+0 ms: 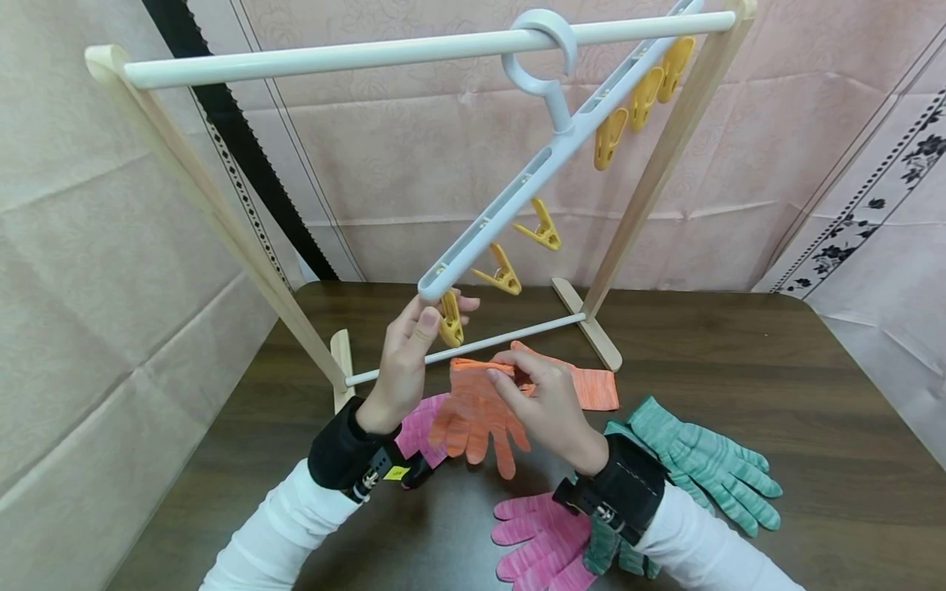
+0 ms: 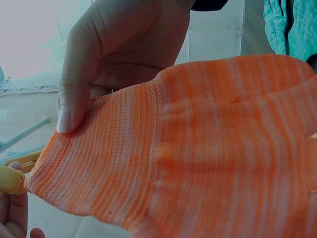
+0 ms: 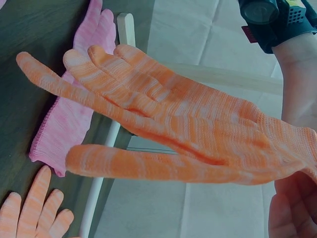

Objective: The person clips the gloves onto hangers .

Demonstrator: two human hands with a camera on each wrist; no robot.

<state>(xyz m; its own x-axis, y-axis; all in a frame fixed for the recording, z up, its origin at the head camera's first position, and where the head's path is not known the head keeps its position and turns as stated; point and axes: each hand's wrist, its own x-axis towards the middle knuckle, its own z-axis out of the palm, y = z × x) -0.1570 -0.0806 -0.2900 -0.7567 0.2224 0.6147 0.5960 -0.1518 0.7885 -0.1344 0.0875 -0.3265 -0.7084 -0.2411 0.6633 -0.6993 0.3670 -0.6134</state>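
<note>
Orange knit glove (image 1: 473,410) hangs fingers-down from the right hand (image 1: 550,398), above the table (image 1: 709,345) and just below the near end of the pale blue hanger (image 1: 510,201). Right thumb and fingers pinch its ribbed cuff; left hand (image 1: 402,353) grips a yellow clip (image 1: 451,320) at the hanger's end. Glove looks light, soft, stretchy, unlikely to slip or break. Best hold: cuff edge, since the finger end probably flops. Clip seems stiffer, springy.
</note>
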